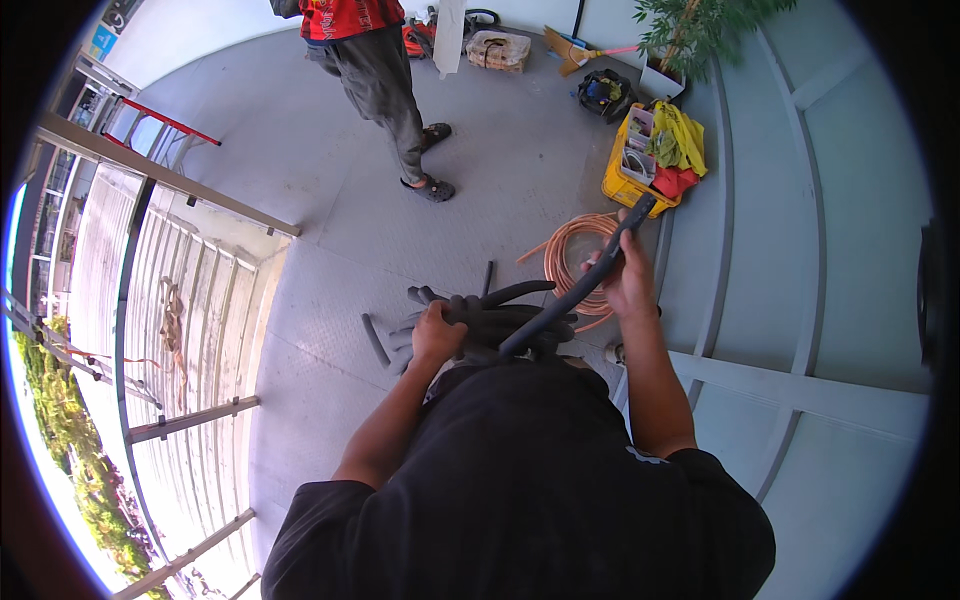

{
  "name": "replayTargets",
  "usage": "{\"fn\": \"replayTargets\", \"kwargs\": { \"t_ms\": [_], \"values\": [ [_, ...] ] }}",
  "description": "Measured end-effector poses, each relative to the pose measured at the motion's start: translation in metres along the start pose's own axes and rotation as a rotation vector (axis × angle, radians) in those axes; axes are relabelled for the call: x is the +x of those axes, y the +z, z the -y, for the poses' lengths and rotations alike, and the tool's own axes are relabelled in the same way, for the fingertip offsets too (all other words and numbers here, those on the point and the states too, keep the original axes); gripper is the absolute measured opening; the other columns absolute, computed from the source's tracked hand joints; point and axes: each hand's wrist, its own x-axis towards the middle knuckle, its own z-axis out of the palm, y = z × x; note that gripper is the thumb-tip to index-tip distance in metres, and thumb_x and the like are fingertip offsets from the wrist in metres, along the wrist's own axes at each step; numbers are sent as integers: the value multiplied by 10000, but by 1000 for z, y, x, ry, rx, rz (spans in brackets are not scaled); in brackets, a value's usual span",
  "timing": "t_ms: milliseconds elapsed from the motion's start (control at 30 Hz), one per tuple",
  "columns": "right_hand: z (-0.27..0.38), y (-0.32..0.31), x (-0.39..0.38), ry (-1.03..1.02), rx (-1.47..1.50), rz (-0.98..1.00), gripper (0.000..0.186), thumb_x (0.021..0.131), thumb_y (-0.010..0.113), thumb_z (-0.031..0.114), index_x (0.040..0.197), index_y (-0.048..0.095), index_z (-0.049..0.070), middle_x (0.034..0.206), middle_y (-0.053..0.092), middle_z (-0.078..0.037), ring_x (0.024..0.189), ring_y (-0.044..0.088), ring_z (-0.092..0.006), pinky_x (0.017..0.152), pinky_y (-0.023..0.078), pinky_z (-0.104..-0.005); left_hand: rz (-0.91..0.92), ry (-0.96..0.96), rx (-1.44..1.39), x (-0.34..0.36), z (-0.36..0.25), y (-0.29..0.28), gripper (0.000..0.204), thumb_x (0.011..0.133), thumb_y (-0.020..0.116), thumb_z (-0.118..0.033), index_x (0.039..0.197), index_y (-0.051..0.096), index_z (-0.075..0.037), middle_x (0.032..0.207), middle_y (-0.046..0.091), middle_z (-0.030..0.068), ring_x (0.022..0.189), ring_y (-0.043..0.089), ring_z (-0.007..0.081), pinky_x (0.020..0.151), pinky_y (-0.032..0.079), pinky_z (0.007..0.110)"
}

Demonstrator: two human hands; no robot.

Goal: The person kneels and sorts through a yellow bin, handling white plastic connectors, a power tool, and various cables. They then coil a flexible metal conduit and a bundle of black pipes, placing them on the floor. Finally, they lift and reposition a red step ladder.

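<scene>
A dark grey foam pipe insulation tube [575, 297] slants up to the right from the pile in front of my body. My right hand [628, 278] grips it near its upper end, fingers closed round it. Lower and to the left, my left hand [437, 338] is closed on the bundle of foam tubes [490, 322], which lies heaped against the front of my black shirt. Its fingertips are partly hidden among the tubes. Behind the raised tube and my right hand, a coil of copper pipe [563, 255] lies on the floor.
A yellow crate [622, 180] with cloths and small boxes stands ahead right, beside a black bag [605, 95] and a potted plant [662, 80]. Another person [375, 85] stands ahead. A glazed wall with grey frames runs along my right; a metal railing [165, 180] edges the left.
</scene>
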Motion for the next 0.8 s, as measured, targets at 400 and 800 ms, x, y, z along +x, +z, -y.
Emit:
{"fn": "replayTargets", "kwargs": {
  "t_ms": [400,800],
  "values": [
    [-28,133,47,-197,-1066,322,375,932,680,98,1285,568,36,1071,693,-145,866,692,-199,773,567,-352,-433,512,-179,-35,-89,-118,361,702,658,-27,1061,665,-61,1000,610,129,874,653,309,774,535,386],
    [-14,196,0,-887,-1394,1042,408,773,755,221,1109,661,12,1019,651,-130,1096,573,-295,928,490,-414,-762,815,-224,-34,-131,-168,307,623,656,58,901,647,-72,927,609,81,837,636,257,735,531,360]
  ]
}}
